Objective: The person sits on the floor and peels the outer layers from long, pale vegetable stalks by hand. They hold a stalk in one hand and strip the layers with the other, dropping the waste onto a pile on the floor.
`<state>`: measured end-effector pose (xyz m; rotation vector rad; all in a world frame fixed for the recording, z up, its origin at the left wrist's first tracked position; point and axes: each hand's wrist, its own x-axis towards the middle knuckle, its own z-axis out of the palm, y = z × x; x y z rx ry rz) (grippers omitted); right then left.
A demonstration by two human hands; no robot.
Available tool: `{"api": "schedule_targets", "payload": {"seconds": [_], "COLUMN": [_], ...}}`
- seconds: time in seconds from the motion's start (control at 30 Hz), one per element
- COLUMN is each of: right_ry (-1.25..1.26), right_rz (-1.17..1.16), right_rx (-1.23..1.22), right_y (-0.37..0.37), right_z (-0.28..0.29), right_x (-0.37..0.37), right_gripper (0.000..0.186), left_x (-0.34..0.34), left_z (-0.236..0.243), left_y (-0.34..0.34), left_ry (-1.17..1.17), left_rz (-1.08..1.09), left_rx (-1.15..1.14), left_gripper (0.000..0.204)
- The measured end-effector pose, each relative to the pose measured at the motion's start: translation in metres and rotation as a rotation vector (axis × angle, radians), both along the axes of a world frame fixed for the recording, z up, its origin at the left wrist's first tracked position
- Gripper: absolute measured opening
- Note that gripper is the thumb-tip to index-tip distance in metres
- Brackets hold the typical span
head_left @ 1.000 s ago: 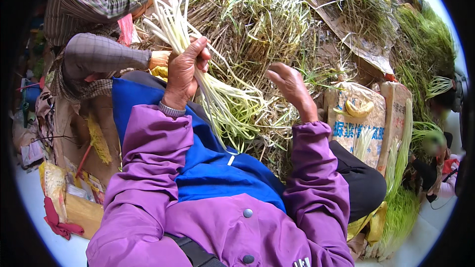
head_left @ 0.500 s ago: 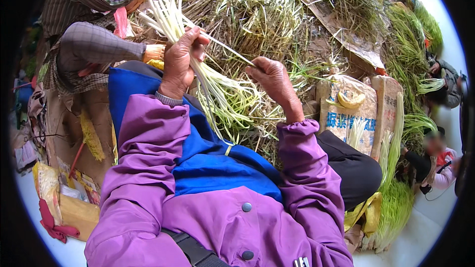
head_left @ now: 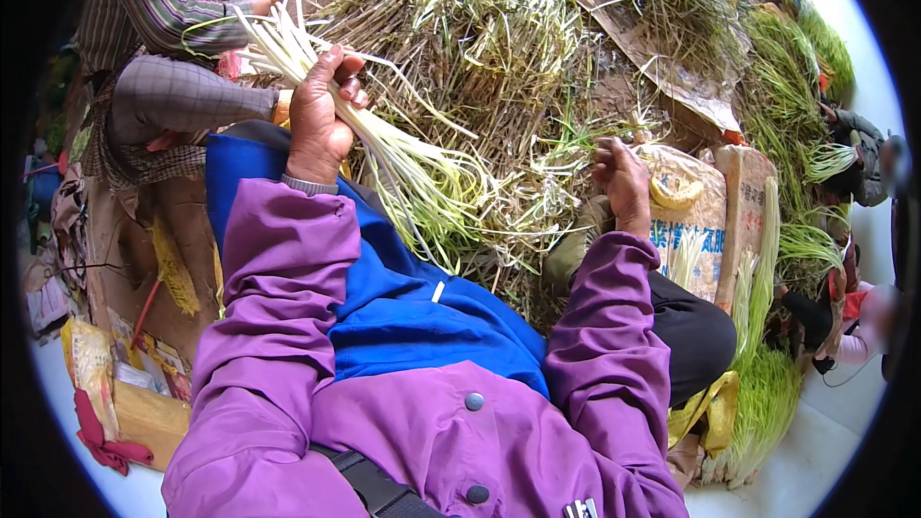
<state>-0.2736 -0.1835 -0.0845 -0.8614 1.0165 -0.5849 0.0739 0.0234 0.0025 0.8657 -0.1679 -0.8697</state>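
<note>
My left hand (head_left: 324, 115) is closed around a bunch of long, thin stalks (head_left: 413, 168) that look like blanched chives. Their white ends fan out past the thumb, and yellow-green leaves trail down over the blue apron (head_left: 413, 326) on my lap. One pale strand (head_left: 422, 101) sticks out sideways from the bunch, its tip free. Beside the printed sack, my right hand (head_left: 622, 182) is held with fingers curled, apart from the bunch. Whether it holds a scrap cannot be made out. A short white piece (head_left: 438, 292) lies on the apron.
A heap of loose stalks and trimmings (head_left: 499, 67) spreads ahead. At right stand a printed sack (head_left: 686, 197) with a yellow band (head_left: 676, 194) and upright green bunches (head_left: 758, 403). A striped-sleeved person (head_left: 173, 0) sits close at left; other people (head_left: 854, 153) are far right.
My right hand has let go of the strand and swung right to beside the sack. My left hand, still around the bunch, has shifted slightly left. The neighbour's hand has moved.
</note>
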Motion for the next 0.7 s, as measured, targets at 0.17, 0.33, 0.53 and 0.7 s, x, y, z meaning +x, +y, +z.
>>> {"api": "schedule_targets", "payload": {"seconds": [0.17, 0.33, 0.53, 0.7], "right_ry": [-0.014, -0.439, -0.759, -0.538], "right_rz": [0.684, 0.456, 0.287, 0.215], "right_rx": [0.033, 0.219, 0.275, 0.040], "right_y": [0.064, 0.099, 0.099, 0.090], "right_z": [0.049, 0.032, 0.037, 0.044], "right_x": [0.093, 0.130, 0.135, 0.130], "right_gripper": [0.029, 0.044, 0.038, 0.018], "left_x": [-0.008, -0.024, -0.041, -0.047], "left_z": [-0.006, -0.008, -0.020, -0.021], "left_y": [-0.007, -0.009, -0.009, -0.012], "left_ry": [0.045, 0.069, 0.151, 0.176], "left_rz": [-0.047, -0.128, -0.213, -0.256], "left_rx": [-0.010, -0.019, 0.024, 0.085], "left_gripper": [0.014, 0.012, 0.012, 0.012]}}
